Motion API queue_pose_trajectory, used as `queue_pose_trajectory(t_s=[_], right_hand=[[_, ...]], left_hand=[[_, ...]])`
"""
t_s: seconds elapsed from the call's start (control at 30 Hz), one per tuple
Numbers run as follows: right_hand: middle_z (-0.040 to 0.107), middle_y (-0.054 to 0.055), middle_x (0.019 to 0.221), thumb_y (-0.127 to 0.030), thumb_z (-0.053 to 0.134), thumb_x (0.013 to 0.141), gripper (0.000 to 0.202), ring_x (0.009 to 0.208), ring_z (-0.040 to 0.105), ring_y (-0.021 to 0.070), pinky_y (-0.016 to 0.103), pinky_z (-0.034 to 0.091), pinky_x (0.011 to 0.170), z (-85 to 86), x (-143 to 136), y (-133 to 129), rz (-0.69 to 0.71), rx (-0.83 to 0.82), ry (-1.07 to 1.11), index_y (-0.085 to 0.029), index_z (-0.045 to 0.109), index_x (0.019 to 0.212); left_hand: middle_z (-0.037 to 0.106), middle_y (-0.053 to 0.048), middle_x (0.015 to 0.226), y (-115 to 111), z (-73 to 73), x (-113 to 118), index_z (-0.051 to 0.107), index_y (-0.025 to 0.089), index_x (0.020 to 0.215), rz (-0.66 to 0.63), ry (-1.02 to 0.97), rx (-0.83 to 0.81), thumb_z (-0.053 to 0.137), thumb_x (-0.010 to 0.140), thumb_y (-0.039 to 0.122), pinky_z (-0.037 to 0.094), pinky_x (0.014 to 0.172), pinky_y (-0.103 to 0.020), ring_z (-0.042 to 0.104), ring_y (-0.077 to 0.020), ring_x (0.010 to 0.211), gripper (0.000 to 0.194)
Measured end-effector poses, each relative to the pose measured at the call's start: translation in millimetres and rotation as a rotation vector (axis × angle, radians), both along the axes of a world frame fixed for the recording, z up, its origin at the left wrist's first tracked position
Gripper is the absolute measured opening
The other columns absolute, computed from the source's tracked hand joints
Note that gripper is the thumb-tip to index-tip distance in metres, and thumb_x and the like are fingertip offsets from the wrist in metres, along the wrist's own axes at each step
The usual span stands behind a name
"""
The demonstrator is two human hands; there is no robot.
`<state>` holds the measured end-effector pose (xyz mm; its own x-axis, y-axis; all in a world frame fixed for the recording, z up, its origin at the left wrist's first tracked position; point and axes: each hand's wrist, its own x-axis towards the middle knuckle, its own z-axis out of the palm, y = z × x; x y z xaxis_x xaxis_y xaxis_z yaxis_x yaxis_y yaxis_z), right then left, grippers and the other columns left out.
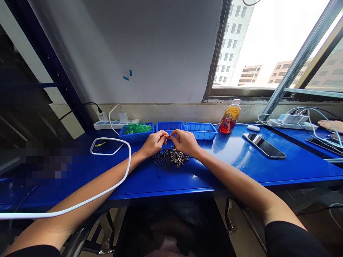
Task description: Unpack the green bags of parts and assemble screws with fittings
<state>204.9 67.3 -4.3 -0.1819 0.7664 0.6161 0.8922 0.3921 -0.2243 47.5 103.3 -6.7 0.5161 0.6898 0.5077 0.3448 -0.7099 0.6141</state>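
To the left of the pile (174, 157) on the blue bench (235, 164), a white cable (129, 157) loops across the left forearm. Behind the pile on that side are a power strip (108, 125) and the left bin (137, 136), with green plastic (137, 128) in it. The left hand (154, 143) is just above the pile's far edge, its grip pinching a tiny part (169, 137), too small to make out. The middle bin (170, 125) sits behind the pile. The right hand (184, 142), also over the pile's far edge, has its grip closed on that part from the other side. Right of the pile and behind it come the right bin (202, 135), then a bottle (229, 117); well right of it, a phone (264, 145) and another person's hand (331, 125).
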Motion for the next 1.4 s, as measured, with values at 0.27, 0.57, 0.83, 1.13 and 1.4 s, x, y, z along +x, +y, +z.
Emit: queue_pose_trajectory(t_s=[0.27,0.57,0.83,1.13,1.4], right_hand=[[0.061,-0.002,0.062,-0.022,0.055,0.082,0.009,0.056,0.053,0.0109,0.022,0.032,0.056,2.3,1.1,-0.8,0.035,-0.024,0.022,-0.018,0.059,0.09],[0.058,-0.004,0.061,-0.018,0.057,0.08,0.01,0.056,0.052,0.01,0.02,0.032,0.056,1.5,-0.7,-1.9,0.093,-0.034,0.033,-0.018,0.056,0.09],[0.056,-0.005,0.059,-0.02,0.058,0.08,0.01,0.056,0.052,0.0097,0.02,0.029,0.054,-2.2,-0.9,-0.2,0.098,-0.032,0.028,-0.019,0.055,0.089],[0.055,-0.006,0.057,-0.021,0.058,0.08,0.007,0.055,0.052,0.0098,0.02,0.029,0.054,-4.6,-1.2,0.9,0.092,0.005,0.029,-0.019,0.055,0.086],[0.056,-0.005,0.057,-0.021,0.058,0.08,0.007,0.056,0.053,0.0101,0.02,0.03,0.054,-3.8,-2.7,-0.2,0.076,-0.003,0.011,-0.018,0.056,0.086]], left_hand=[[0.055,0.003,0.056,-5.1,1.1,2.3,0.049,0.019,0.081,0.006,-0.026,0.0,0.047,0.078,0.033,0.042,0.052,-0.023,0.053,-0.0127,0.052,0.014],[0.051,0.004,0.055,-7.6,2.3,1.9,0.045,0.02,0.079,-0.01,-0.063,-0.014,0.044,0.079,0.033,0.042,0.054,-0.024,0.053,-0.0129,0.053,0.013],[0.05,0.004,0.054,-6.5,1.8,2.7,0.045,0.019,0.079,-0.031,-0.078,-0.005,0.042,0.078,0.033,0.04,0.053,-0.024,0.051,-0.0125,0.051,0.013],[0.051,0.004,0.054,-7.8,0.7,2.7,0.043,0.02,0.078,-0.026,-0.063,0.001,0.038,0.077,0.031,0.04,0.054,-0.024,0.051,-0.0129,0.052,0.012],[0.051,0.004,0.053,-5.4,-0.1,2.1,0.043,0.02,0.079,0.012,-0.028,0.039,0.038,0.078,0.032,0.038,0.053,-0.024,0.051,-0.0127,0.05,0.014]])
